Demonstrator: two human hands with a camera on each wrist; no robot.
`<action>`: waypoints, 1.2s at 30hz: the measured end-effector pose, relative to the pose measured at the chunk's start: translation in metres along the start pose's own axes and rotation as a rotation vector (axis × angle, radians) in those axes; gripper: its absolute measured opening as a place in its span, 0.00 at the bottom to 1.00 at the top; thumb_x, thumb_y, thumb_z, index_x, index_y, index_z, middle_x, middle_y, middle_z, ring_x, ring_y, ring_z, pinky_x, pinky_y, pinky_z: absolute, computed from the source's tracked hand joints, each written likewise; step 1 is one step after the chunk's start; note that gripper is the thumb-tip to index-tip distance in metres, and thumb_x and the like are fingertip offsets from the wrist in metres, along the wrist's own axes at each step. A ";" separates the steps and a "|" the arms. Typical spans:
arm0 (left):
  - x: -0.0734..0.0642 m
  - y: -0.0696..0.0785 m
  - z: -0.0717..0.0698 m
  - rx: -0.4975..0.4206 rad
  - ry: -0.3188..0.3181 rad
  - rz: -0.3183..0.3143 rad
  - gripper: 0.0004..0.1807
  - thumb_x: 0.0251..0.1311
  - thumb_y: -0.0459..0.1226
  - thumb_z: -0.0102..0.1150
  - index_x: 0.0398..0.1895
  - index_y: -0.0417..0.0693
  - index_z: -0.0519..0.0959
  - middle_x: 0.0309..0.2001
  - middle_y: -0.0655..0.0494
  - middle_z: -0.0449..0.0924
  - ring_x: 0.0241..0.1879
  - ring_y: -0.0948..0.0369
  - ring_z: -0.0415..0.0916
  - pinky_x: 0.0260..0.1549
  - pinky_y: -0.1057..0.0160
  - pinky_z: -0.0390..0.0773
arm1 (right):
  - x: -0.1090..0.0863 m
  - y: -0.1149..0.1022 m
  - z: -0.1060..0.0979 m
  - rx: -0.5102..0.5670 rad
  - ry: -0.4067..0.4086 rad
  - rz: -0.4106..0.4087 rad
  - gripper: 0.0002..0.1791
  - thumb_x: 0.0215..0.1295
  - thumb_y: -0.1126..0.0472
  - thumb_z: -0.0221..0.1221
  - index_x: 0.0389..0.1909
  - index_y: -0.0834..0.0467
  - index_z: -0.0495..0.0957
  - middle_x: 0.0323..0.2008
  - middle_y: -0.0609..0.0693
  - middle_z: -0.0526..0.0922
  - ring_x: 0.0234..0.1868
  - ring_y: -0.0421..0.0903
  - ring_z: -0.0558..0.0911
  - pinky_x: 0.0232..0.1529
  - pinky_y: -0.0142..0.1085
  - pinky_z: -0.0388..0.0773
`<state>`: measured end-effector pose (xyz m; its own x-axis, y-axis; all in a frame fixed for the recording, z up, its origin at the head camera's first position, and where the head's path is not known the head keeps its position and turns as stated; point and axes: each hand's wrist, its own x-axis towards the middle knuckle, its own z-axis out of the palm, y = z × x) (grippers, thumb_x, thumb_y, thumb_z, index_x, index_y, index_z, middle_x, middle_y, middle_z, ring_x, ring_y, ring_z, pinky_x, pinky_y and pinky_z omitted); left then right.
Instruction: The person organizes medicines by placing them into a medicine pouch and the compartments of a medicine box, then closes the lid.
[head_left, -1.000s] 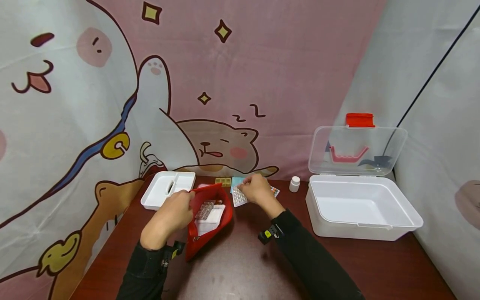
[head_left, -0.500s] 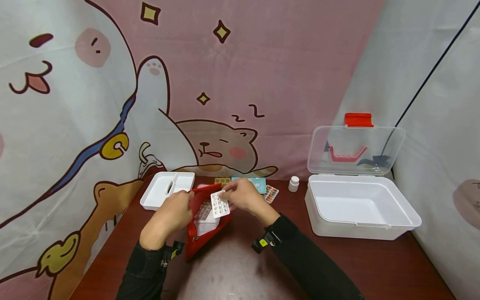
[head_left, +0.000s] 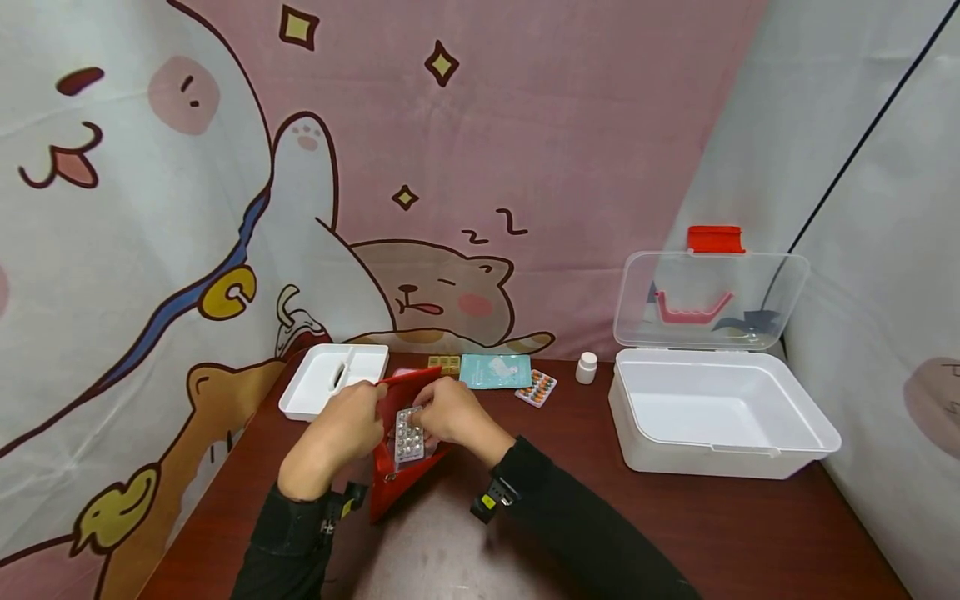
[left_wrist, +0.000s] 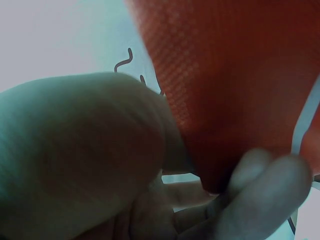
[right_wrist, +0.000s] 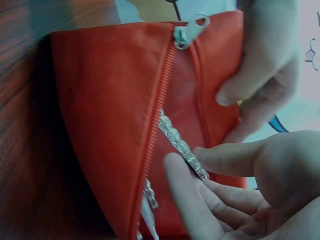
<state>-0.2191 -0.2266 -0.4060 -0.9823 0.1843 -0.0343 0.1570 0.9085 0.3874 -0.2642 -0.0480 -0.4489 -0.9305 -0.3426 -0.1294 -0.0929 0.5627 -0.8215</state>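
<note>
A red zippered pouch [head_left: 405,483] stands unzipped on the table, its mouth facing up. My left hand [head_left: 341,433] pinches the pouch's left edge; in the left wrist view its fingers lie against the red fabric [left_wrist: 225,90]. Over the mouth, my right hand [head_left: 453,417] pinches a silver blister pack of pills [head_left: 408,437]. In the right wrist view the pack [right_wrist: 180,142] dips edge-on between the zipper sides, held by thumb and finger. Another silver pack edge [right_wrist: 151,195] and something white show inside the pouch, lower down.
Behind the pouch lie a yellow blister pack [head_left: 445,364], a teal packet [head_left: 495,372] and a colourful capsule pack [head_left: 536,388]. A white pill bottle [head_left: 587,367] stands farther right. A white box [head_left: 727,442] with its clear lid raised is at right, a white tray [head_left: 311,387] at left.
My right hand has picked the silver blister pack up from beside the teal packet and brought it left and down into the pouch's mouth. My left hand keeps its place on the pouch.
</note>
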 end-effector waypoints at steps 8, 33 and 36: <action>-0.001 0.000 -0.001 -0.006 0.000 0.017 0.29 0.65 0.25 0.58 0.70 0.29 0.79 0.65 0.31 0.84 0.53 0.47 0.85 0.49 0.47 0.87 | 0.004 -0.002 0.018 -0.047 0.007 0.039 0.03 0.71 0.66 0.69 0.39 0.63 0.88 0.25 0.53 0.86 0.17 0.45 0.88 0.23 0.38 0.87; -0.003 0.000 0.001 0.004 0.022 0.024 0.28 0.64 0.25 0.58 0.70 0.29 0.80 0.63 0.32 0.85 0.58 0.43 0.86 0.57 0.41 0.86 | -0.004 -0.004 0.023 -0.140 0.014 -0.004 0.08 0.73 0.59 0.70 0.32 0.55 0.89 0.21 0.46 0.84 0.19 0.41 0.85 0.24 0.34 0.83; -0.002 0.000 0.000 -0.002 0.016 0.018 0.29 0.65 0.25 0.59 0.70 0.29 0.79 0.64 0.32 0.85 0.57 0.44 0.85 0.57 0.41 0.87 | -0.007 -0.005 0.016 -0.082 0.015 -0.026 0.10 0.74 0.58 0.70 0.32 0.57 0.89 0.17 0.47 0.83 0.15 0.41 0.85 0.20 0.33 0.83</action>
<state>-0.2166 -0.2265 -0.4061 -0.9808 0.1945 -0.0125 0.1743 0.9041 0.3901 -0.2515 -0.0600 -0.4531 -0.9324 -0.3474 -0.0998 -0.1455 0.6134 -0.7762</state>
